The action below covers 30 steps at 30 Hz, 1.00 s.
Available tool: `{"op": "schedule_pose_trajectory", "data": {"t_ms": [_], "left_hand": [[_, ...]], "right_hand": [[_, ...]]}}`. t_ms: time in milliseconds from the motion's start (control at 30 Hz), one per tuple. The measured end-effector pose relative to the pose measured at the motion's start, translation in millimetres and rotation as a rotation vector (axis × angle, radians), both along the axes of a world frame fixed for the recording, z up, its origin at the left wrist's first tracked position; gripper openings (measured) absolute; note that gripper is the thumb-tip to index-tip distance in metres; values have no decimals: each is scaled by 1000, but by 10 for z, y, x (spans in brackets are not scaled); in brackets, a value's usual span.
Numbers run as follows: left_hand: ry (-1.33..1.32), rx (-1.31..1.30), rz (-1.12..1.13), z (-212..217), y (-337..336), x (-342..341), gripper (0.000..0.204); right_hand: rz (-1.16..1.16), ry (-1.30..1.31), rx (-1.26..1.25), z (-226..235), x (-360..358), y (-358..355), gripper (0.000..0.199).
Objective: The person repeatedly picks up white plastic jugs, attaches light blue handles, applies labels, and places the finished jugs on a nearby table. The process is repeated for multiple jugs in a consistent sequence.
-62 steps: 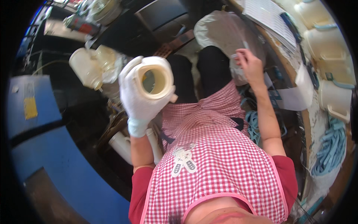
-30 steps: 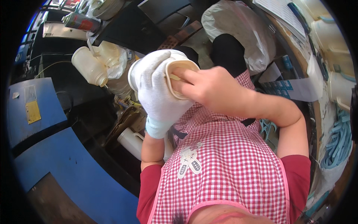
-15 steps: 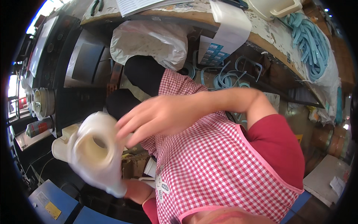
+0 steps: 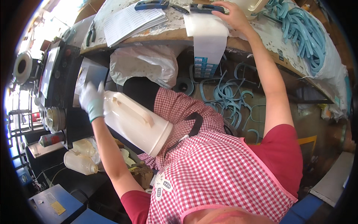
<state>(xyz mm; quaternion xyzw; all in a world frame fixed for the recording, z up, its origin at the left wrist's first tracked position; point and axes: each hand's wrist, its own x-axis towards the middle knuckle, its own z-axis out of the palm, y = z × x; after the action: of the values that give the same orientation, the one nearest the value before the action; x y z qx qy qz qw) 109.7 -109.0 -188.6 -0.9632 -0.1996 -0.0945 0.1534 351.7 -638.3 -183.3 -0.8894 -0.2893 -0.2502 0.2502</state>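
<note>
Resting tilted against the lap, the cream plastic jug with moulded handle [image 4: 136,123] is gripped at its base by the gloved left hand [image 4: 92,100]. Bare right hand [image 4: 232,13] presses flat, fingers spread, on white sheet [image 4: 206,37] at bench edge [image 4: 149,37]; judged step: fetching material.

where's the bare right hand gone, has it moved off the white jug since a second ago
Yes. The right hand has left the white jug and reached up to the workbench, resting by the blue tool. The gloved left hand holds the jug's base.

Cream jug [image 4: 136,125], red-white checked apron [image 4: 220,175], blue tubing [image 4: 302,33], white glove [image 4: 91,100]
</note>
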Motion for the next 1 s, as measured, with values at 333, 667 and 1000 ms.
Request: {"op": "schedule_pose_trajectory", "data": {"t_ms": [333, 667, 1000], "left_hand": [[3, -503, -1038, 54, -2645, 1438, 36], [73, -914, -1112, 553, -2426, 1756, 36], [-249, -463, -826, -197, -2657, 2820, 24]], "right_hand": [[-7, 231, -233, -142, 492, 256, 65], [30, 406, 815, 230, -338, -277, 45], [40, 68, -132, 176, -58, 274, 46]]}}
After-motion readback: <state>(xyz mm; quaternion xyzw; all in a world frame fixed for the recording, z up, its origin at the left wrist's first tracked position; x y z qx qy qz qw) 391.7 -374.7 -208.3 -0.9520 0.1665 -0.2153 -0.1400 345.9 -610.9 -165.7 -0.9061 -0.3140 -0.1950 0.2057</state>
